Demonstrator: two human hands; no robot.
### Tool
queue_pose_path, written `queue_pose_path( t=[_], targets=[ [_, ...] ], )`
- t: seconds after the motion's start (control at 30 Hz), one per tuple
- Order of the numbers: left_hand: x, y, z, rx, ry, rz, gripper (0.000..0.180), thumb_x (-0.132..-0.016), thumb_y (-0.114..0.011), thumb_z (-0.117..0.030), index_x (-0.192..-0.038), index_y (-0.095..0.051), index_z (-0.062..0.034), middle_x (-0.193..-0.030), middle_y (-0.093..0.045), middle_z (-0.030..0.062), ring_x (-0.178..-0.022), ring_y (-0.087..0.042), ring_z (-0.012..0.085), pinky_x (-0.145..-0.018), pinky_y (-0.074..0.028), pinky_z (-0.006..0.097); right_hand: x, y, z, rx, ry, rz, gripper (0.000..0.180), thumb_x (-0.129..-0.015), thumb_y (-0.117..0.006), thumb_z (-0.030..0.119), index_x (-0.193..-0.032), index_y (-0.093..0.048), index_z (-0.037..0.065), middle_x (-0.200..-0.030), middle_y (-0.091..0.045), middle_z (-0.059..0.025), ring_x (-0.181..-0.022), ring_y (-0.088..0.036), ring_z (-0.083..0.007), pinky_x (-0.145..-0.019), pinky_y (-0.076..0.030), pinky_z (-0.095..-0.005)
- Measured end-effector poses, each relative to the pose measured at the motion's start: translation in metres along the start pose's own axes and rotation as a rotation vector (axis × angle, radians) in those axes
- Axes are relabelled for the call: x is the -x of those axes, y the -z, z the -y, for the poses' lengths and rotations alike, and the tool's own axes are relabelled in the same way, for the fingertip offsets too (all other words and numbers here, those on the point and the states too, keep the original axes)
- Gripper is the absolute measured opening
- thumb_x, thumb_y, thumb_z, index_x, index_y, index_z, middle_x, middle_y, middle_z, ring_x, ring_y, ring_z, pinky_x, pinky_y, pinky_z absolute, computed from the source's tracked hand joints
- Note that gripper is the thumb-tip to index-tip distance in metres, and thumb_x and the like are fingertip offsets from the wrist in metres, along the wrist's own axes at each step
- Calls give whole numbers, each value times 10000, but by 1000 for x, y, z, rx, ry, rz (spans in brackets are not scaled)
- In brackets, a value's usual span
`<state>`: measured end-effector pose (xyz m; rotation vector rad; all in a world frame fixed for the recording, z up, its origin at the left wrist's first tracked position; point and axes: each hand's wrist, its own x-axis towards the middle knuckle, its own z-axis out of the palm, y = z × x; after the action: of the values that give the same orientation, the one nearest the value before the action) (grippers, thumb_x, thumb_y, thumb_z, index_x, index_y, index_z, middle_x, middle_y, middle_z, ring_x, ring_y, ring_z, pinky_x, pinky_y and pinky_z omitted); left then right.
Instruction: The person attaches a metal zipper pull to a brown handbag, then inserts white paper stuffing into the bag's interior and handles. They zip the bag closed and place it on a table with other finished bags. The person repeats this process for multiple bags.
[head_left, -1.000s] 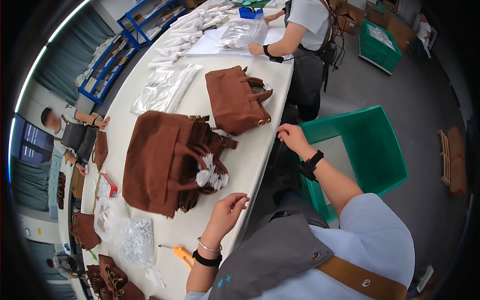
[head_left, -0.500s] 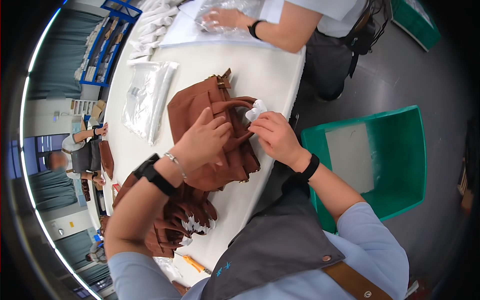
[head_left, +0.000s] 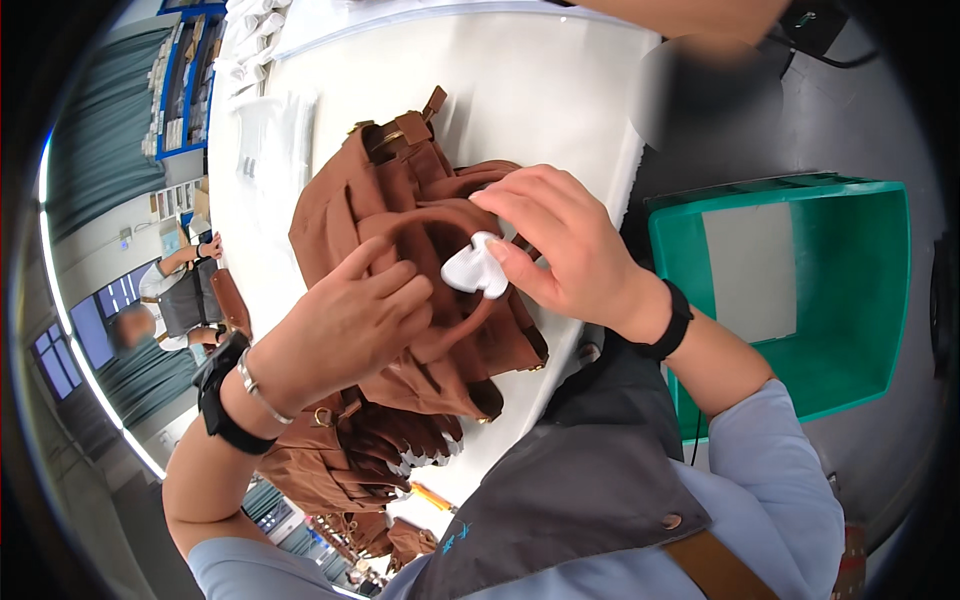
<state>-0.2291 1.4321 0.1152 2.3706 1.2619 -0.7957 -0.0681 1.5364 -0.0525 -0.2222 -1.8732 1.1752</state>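
Observation:
A brown leather handbag (head_left: pixel 400 200) lies on the white table (head_left: pixel 520 90) right in front of me. My left hand (head_left: pixel 350 320) rests on the bag and pinches its curved brown handle (head_left: pixel 440 340). My right hand (head_left: pixel 560 250) holds a small white foam wrap piece (head_left: pixel 475 270) against that handle, pressed between thumb and fingers. A second, larger brown bag (head_left: pixel 340 450) with white-wrapped parts lies below the first, partly hidden by my left forearm.
A green plastic bin (head_left: pixel 850 300) with a pale sheet inside stands on the floor to my right. Clear plastic bags (head_left: pixel 270 130) lie on the table's far left. Another person's arm (head_left: pixel 690 15) reaches over the far table end. A seated person (head_left: pixel 170 290) is at left.
My view has closed in on the nearer handbag. Both hands moved from the table edge onto its handle, and my right hand now presses the white foam piece against it.

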Motion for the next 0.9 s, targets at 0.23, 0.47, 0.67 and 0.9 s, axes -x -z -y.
queue_pose_path(
  t=[0.23, 0.47, 0.67, 0.9],
  targets=[
    [40, 12, 1, 193, 80, 36, 183, -613, -716, -150, -793, -738, -130, -828, -620, -33, -865, -601, 198, -895, -463, 382, -15, -23, 21, -817, -688, 283, 399, -1009, -549, 224, -1301, -476, -38, -1001, -671, -156, -876, -671, -208, -760, -535, -329],
    [61, 16, 3, 263, 105, -63, 164, -562, -725, -151, -718, -710, -106, -802, -633, -13, -909, -625, 203, -890, -496, 391, -14, -53, 34, -1032, -815, 496, 295, -986, -477, 30, -1276, -491, -23, -1080, -652, -113, -981, -637, -141, -840, -526, -292],
    [65, 12, 6, 294, 71, -84, 199, -553, -747, -164, -739, -719, -101, -773, -607, 5, -784, -602, 235, -824, -480, 415, -8, -61, 49, -1168, -770, 432, 304, -902, -446, -62, -1181, -561, -25, -1004, -654, -83, -919, -617, -124, -810, -504, -283],
    [54, 18, -9, 484, 205, -16, 306, -648, -830, -155, -882, -640, -101, -820, -619, 23, -803, -618, 253, -1030, -417, 474, -13, -50, 68, -1056, -708, 296, 304, -802, -396, -88, -1031, -586, -25, -828, -610, -128, -708, -561, -192, -673, -466, -325]
  ],
)
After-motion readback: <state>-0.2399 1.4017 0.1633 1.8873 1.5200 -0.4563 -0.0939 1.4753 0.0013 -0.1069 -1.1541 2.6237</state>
